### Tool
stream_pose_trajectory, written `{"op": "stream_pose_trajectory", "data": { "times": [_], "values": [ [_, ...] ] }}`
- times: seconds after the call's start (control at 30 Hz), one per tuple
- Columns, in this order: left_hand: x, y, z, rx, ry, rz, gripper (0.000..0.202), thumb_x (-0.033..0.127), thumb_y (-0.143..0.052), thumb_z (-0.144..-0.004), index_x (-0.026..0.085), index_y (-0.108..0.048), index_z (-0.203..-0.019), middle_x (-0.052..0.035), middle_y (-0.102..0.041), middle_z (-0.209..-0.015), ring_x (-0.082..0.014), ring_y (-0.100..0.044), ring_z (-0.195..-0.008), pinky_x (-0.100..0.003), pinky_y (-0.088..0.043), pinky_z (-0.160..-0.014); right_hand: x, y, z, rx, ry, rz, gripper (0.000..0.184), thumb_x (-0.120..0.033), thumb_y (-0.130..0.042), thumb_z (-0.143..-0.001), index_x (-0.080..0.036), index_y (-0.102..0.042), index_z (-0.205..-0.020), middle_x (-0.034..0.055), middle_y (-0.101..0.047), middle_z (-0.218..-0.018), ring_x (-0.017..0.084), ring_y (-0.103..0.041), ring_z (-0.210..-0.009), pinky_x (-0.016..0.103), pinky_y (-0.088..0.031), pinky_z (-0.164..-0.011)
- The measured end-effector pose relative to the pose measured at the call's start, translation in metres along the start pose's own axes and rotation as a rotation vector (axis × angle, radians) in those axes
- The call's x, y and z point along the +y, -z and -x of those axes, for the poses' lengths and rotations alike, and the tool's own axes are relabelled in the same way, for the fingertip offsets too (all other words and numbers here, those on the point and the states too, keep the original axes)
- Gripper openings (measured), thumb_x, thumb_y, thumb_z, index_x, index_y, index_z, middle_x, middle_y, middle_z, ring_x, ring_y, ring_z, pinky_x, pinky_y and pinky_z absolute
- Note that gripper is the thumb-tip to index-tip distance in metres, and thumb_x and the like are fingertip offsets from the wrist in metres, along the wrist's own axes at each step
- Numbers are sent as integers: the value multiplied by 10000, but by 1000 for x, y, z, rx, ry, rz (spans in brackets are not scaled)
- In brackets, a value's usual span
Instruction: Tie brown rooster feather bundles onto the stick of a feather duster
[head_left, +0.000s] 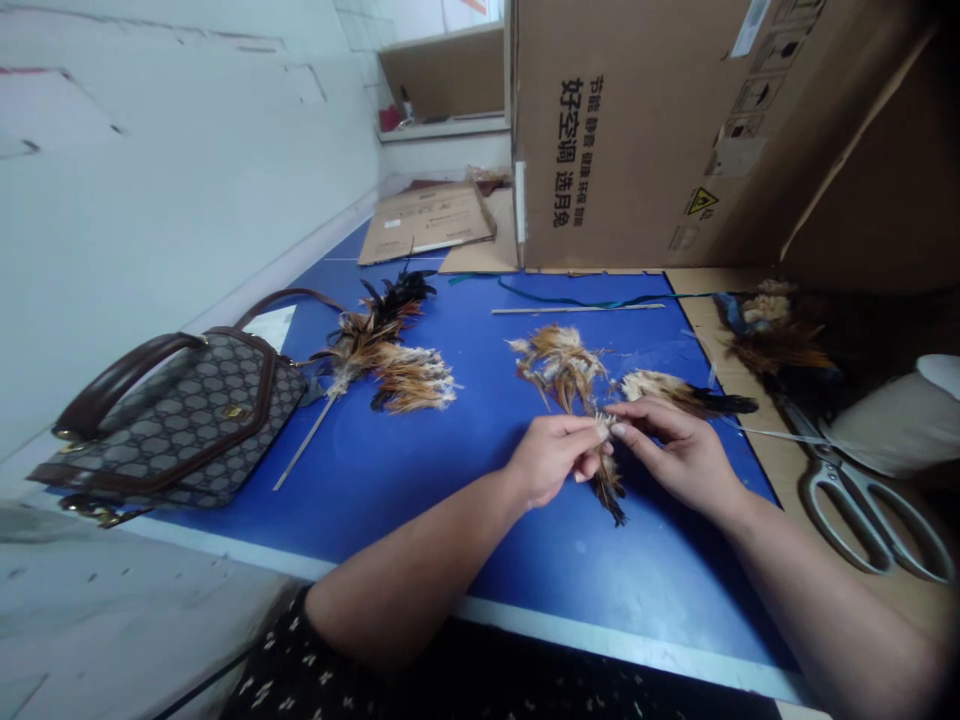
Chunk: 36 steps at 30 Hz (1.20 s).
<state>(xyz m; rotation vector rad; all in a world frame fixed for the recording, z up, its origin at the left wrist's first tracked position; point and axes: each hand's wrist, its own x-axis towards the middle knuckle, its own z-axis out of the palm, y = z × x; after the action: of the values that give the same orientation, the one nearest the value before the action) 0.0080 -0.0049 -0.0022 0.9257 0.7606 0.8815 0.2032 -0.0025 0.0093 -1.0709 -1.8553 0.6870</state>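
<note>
**Both hands pinch one small bunch of feathers at mid-table**

The left hand (551, 455) and the right hand (679, 455) meet fingertip to fingertip over the blue table top (420, 470). Both are closed in a pinch on a small bunch of feathers (609, 490). Thumbs and forefingers press its pale quill end, and its dark tips hang toward six o'clock. They are either just above the blue surface or resting on it; the view does not settle which. The other fingers of each hand curl loosely.

At twelve o'clock from the hands, near them, lies a loose heap of brown feathers (559, 365). At two o'clock a long black-tipped feather (690, 393) lies just beside the right hand. At ten o'clock, well apart, a feather duster (390, 365) lies with its thin stick pointing toward eight o'clock. A patterned handbag (172, 420) sits at nine o'clock by the table's edge. At three o'clock a pair of scissors (862, 500) lies on brown cardboard. A large cardboard box (637, 130) stands at twelve o'clock, far behind the heap.
</note>
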Motion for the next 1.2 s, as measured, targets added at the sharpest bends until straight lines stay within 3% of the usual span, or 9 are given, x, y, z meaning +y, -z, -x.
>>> {"op": "stream_pose_trajectory", "data": {
  "times": [0.2,0.33,0.43,0.53,0.6,0.73,0.93,1.07,1.2],
  "values": [
    [-2,1,-1,-43,22,17,376,433,-750,-851,59,-718,-865,-39,-602,-573,-101,-521,-485,-244,-355,-469,0,-1,-1,2,128,61,171,-288,-659,-984,-247,-772,-1105,72,-756,-981,214,-709,-905,363,-577,-849],
    [-2,1,-1,16,22,-46,352,424,-748,-852,82,-698,-788,-1,-542,-491,-68,-437,-424,-232,-292,-447,-3,23,-6,-82,116,145,188,-323,-655,-983,-245,-771,-1111,80,-766,-1004,226,-711,-926,378,-573,-879],
    [0,1,-1,44,15,-55,364,442,-740,-855,90,-699,-774,11,-524,-480,-62,-419,-421,-230,-275,-445,-1,54,-7,-239,73,231,195,-374,-661,-966,-253,-786,-1055,84,-773,-999,251,-715,-936,390,-574,-866],
    [2,1,-2,64,5,-40,387,469,-744,-850,91,-705,-776,13,-520,-487,-63,-422,-433,-231,-287,-452,9,78,-4,-511,10,263,184,-341,-638,-956,-261,-791,-1020,86,-768,-973,250,-719,-872,379,-583,-790],
    [2,1,-3,77,6,-32,388,470,-751,-845,91,-707,-777,13,-519,-489,-65,-425,-437,-231,-288,-451,16,85,0,-638,-27,299,179,-249,-628,-926,-265,-786,-1009,83,-763,-965,239,-711,-829,366,-576,-749],
    [3,1,-3,92,15,-33,364,443,-744,-854,89,-713,-776,3,-536,-494,-69,-435,-439,-233,-282,-444,24,82,7,-732,-76,441,208,-89,-664,-780,-258,-748,-868,51,-743,-840,194,-642,-664,309,-505,-606],
    [2,3,-3,87,-13,-62,358,434,-726,-878,89,-718,-785,-4,-548,-508,-74,-460,-460,-229,-295,-456,8,71,-1,-657,-52,373,137,-222,-631,-907,-233,-680,-780,51,-682,-765,175,-595,-646,292,-462,-615],
    [0,4,-3,76,-32,-52,357,434,-721,-890,83,-718,-823,-3,-557,-524,-70,-461,-457,-226,-296,-455,-6,62,-7,-486,14,251,138,-337,-634,-947,-225,-654,-868,53,-681,-820,184,-603,-709,306,-492,-689],
    [-2,4,-4,82,-40,-24,371,453,-734,-879,83,-712,-851,2,-558,-528,-70,-457,-450,-223,-310,-453,-11,44,-5,-284,-102,23,192,-404,-645,-971,-217,-619,-935,52,-686,-842,172,-619,-695,294,-519,-673]
  ]
}}
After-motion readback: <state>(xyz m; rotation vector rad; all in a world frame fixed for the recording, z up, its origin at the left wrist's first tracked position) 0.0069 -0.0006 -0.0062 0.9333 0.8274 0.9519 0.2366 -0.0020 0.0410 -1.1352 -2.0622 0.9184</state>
